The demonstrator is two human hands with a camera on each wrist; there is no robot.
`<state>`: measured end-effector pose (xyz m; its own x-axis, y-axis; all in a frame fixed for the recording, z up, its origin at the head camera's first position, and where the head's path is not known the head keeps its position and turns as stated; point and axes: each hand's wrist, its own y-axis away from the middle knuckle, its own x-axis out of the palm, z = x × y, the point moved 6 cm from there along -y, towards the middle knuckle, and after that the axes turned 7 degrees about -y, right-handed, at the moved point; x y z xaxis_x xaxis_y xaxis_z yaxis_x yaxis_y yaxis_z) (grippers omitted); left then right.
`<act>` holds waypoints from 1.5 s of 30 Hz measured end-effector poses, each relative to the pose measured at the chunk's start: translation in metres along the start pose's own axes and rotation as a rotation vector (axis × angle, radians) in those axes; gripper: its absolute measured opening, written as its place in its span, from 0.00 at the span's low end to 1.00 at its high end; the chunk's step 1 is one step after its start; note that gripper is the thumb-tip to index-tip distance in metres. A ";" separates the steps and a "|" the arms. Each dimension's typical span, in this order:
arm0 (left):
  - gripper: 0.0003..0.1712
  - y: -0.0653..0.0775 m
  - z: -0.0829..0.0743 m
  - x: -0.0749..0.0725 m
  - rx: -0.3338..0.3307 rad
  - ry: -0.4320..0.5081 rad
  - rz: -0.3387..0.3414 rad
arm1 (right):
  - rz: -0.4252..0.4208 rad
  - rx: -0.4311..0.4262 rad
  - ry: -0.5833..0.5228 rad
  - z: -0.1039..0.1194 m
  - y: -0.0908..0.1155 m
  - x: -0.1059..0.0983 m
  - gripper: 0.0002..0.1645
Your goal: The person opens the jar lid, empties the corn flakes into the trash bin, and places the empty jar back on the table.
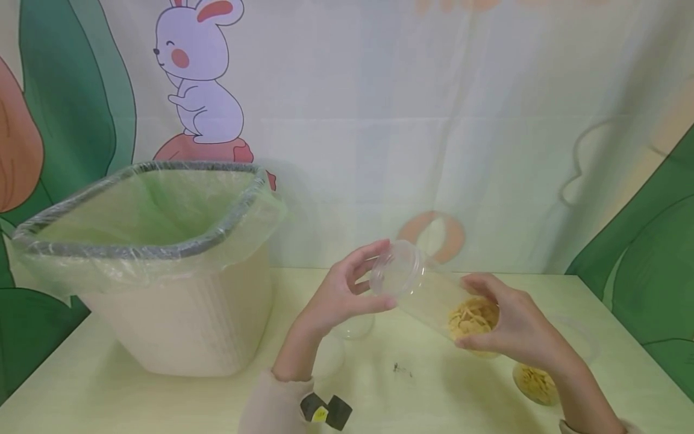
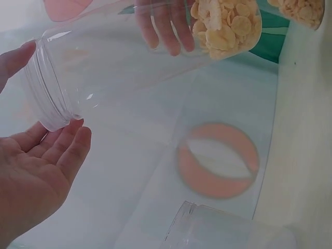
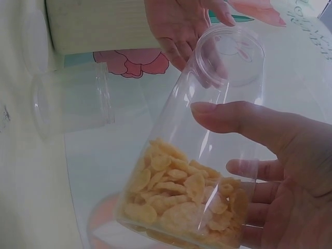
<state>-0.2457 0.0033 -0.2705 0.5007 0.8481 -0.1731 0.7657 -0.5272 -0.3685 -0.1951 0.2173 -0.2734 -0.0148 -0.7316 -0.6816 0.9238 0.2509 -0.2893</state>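
Between both hands a clear plastic jar is held tilted, its mouth end up to the left. Yellow cereal flakes lie heaped in its lower end. My left hand holds the rim, thumb on one side and fingertips on the other. Lower on the body, my right hand grips the jar around the part with the flakes. A second jar of flakes stands by the right forearm, partly hidden by it. Beyond the left wrist is another clear jar with no flakes showing in it.
A large cream bin with a grey rim and a green liner bag stands at the left. A white round lid lies near the left forearm. Small dark marks show on the table. A printed cloth hangs behind.
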 end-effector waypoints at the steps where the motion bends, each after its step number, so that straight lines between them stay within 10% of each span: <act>1: 0.43 0.000 0.000 0.000 -0.002 -0.001 -0.008 | -0.001 -0.001 0.001 0.000 0.000 0.000 0.49; 21: 0.41 -0.001 0.004 -0.005 -0.026 0.029 -0.095 | -0.015 0.007 0.000 -0.003 0.000 -0.006 0.49; 45: 0.43 0.000 0.011 -0.014 -0.046 0.002 -0.048 | -0.102 0.043 0.006 -0.010 0.004 -0.027 0.51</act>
<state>-0.2575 -0.0083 -0.2782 0.4641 0.8723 -0.1541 0.8063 -0.4880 -0.3343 -0.1947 0.2442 -0.2630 -0.1112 -0.7481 -0.6542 0.9331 0.1479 -0.3278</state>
